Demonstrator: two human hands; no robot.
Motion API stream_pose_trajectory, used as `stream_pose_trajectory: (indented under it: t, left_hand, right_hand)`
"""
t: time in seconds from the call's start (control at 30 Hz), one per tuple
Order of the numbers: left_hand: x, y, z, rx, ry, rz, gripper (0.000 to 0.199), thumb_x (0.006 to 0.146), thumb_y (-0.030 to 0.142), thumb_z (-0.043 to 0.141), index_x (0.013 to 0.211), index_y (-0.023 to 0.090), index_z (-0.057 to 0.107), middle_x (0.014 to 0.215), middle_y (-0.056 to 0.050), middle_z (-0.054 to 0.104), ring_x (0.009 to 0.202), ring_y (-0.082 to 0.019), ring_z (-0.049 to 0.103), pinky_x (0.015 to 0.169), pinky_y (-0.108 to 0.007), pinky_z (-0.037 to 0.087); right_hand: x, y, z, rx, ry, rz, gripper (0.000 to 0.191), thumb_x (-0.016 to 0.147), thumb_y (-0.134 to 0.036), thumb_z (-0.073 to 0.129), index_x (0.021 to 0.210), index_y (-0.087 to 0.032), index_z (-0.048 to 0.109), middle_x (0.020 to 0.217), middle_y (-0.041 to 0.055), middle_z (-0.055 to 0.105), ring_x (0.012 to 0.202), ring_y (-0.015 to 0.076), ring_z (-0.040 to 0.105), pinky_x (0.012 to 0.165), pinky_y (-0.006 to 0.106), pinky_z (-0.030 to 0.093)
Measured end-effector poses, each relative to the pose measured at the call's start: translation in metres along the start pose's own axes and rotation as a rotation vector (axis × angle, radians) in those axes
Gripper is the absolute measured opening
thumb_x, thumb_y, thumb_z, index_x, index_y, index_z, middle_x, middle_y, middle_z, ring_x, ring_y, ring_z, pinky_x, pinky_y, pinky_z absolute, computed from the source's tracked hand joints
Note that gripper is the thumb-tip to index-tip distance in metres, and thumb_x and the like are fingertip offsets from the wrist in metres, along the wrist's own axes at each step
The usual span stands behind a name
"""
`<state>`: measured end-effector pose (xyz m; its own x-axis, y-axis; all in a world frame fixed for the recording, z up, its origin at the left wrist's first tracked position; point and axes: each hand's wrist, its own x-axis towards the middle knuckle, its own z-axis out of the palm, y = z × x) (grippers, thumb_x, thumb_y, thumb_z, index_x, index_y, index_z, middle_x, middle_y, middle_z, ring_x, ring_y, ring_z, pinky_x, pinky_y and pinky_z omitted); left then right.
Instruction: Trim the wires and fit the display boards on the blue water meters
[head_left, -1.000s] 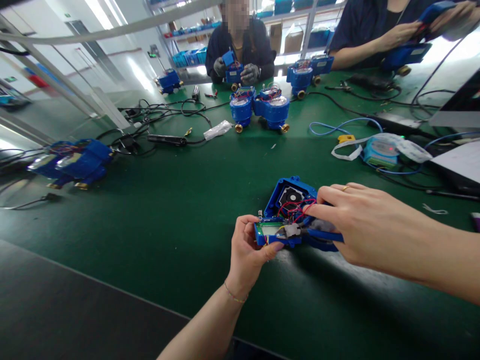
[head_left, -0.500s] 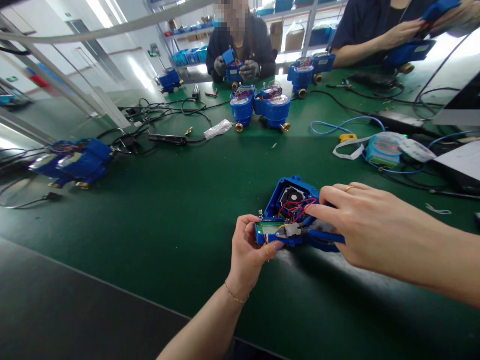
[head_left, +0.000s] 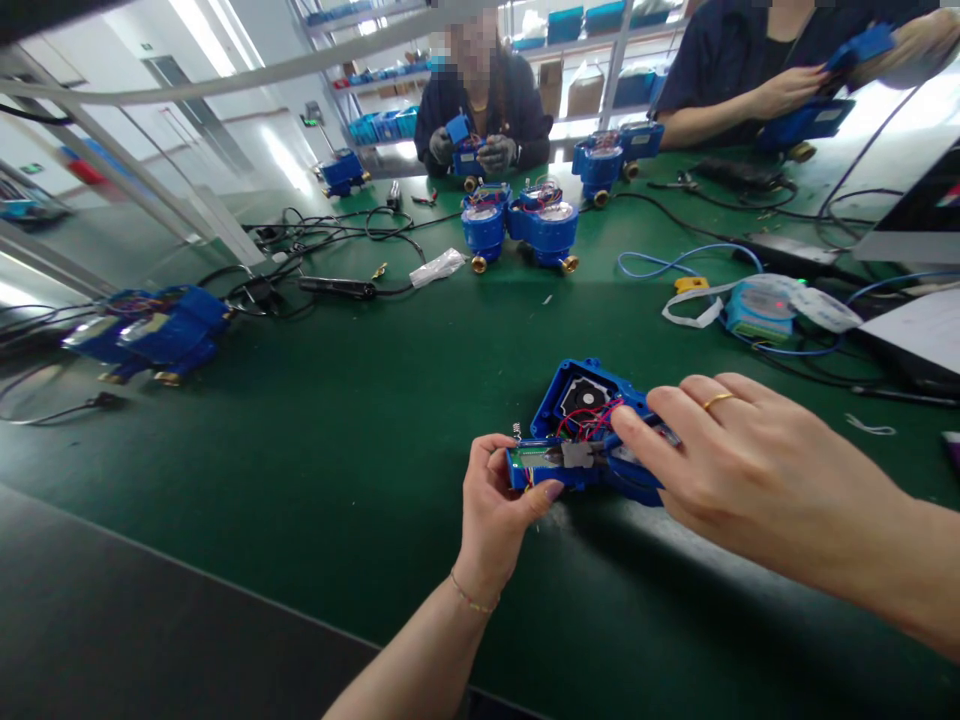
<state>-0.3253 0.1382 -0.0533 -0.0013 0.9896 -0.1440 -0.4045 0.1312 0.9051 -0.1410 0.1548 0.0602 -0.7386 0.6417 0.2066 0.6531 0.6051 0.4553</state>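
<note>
An opened blue meter housing (head_left: 556, 392) with red wires inside rests on the green table in front of me. My left hand (head_left: 504, 490) grips the end of its blue cover, between thumb and fingers, where a green circuit board (head_left: 529, 457) shows. Blue-handled pliers (head_left: 577, 455) are held in my right hand (head_left: 705, 440), their jaws pointing left over the board. Whether the jaws touch the board I cannot tell. Part of the housing is hidden behind my right hand.
Two blue meters (head_left: 551, 232) stand farther back, and others (head_left: 169, 330) at the left. Black cables (head_left: 337, 288) lie at the back left. A light-blue device (head_left: 759, 308) with cables sits at the right. Two people work across the table (head_left: 337, 400).
The pliers have turned slightly, with their jaws now lying more level over the board. My right hand has shifted and rolled a little. My left hand keeps its grip.
</note>
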Motion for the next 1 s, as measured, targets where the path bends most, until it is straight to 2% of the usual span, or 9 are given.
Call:
stream_pose_trajectory:
  t: [0.1, 0.17, 0.2, 0.37, 0.53, 0.77, 1.0]
  left_hand:
    - [0.000, 0.001, 0.001, -0.005, 0.027, -0.018, 0.055, 0.059, 0.024, 0.083, 0.095, 0.020, 0.042, 0.078, 0.004, 0.064, 0.068, -0.011, 0.062, 0.062, -0.021, 0.051]
    - [-0.001, 0.001, 0.001, -0.023, 0.027, -0.027, 0.055, 0.059, 0.024, 0.083, 0.095, 0.020, 0.041, 0.078, 0.004, 0.064, 0.068, -0.011, 0.062, 0.062, -0.021, 0.051]
    - [-0.001, 0.001, 0.001, -0.031, 0.021, -0.029, 0.055, 0.059, 0.024, 0.083, 0.096, 0.020, 0.041, 0.079, 0.004, 0.064, 0.068, -0.011, 0.062, 0.063, -0.021, 0.051]
    - [-0.002, 0.001, 0.000, 0.046, 0.010, 0.003, 0.056, 0.058, 0.022, 0.083, 0.096, 0.020, 0.041, 0.083, 0.002, 0.064, 0.073, -0.012, 0.063, 0.065, -0.022, 0.050]
    - [-0.002, 0.000, -0.004, 0.175, 0.059, 0.112, 0.056, 0.058, 0.015, 0.082, 0.097, 0.021, 0.043, 0.091, 0.002, 0.062, 0.080, -0.012, 0.062, 0.067, -0.019, 0.049]
    - [-0.003, -0.004, -0.005, 0.203, 0.058, 0.185, 0.056, 0.057, 0.014, 0.082, 0.097, 0.022, 0.043, 0.098, 0.002, 0.060, 0.088, -0.013, 0.063, 0.073, -0.021, 0.052]
    - [-0.002, -0.006, -0.008, 0.301, 0.001, 0.362, 0.055, 0.059, 0.016, 0.082, 0.100, 0.024, 0.046, 0.108, -0.001, 0.060, 0.100, -0.015, 0.062, 0.080, -0.024, 0.053]
  right_hand:
    - [0.002, 0.009, -0.002, 0.122, 0.065, 0.199, 0.024, 0.072, -0.016, 0.049, 0.092, -0.017, 0.063, 0.077, 0.0081, 0.058, 0.066, 0.0243, 0.056, 0.056, 0.033, 0.040]
    - [0.002, 0.016, -0.003, 0.254, 0.030, 0.323, 0.029, 0.072, -0.020, 0.049, 0.098, -0.020, 0.061, 0.083, 0.0058, 0.059, 0.067, 0.0218, 0.057, 0.055, 0.031, 0.041]
    - [0.002, 0.020, -0.003, 0.292, 0.005, 0.339, 0.031, 0.072, -0.021, 0.048, 0.100, -0.021, 0.061, 0.086, 0.0056, 0.059, 0.068, 0.0219, 0.057, 0.056, 0.032, 0.043]
    - [-0.005, 0.022, -0.002, 0.223, -0.014, 0.175, 0.039, 0.062, -0.019, 0.048, 0.098, -0.020, 0.063, 0.090, 0.0108, 0.056, 0.076, 0.0285, 0.054, 0.072, 0.043, 0.043]
    - [-0.011, 0.013, 0.001, 0.176, -0.079, 0.100, 0.037, 0.058, -0.011, 0.047, 0.089, -0.019, 0.065, 0.083, 0.0105, 0.055, 0.072, 0.0272, 0.052, 0.067, 0.041, 0.041]
    - [-0.012, 0.009, 0.003, 0.187, -0.039, 0.080, 0.034, 0.062, -0.010, 0.044, 0.087, -0.020, 0.065, 0.083, 0.0104, 0.056, 0.072, 0.0261, 0.052, 0.068, 0.039, 0.040]
    - [-0.008, 0.008, -0.001, 0.165, -0.049, 0.038, 0.037, 0.064, -0.008, 0.043, 0.091, -0.021, 0.065, 0.083, 0.0107, 0.057, 0.071, 0.0267, 0.051, 0.067, 0.039, 0.039]
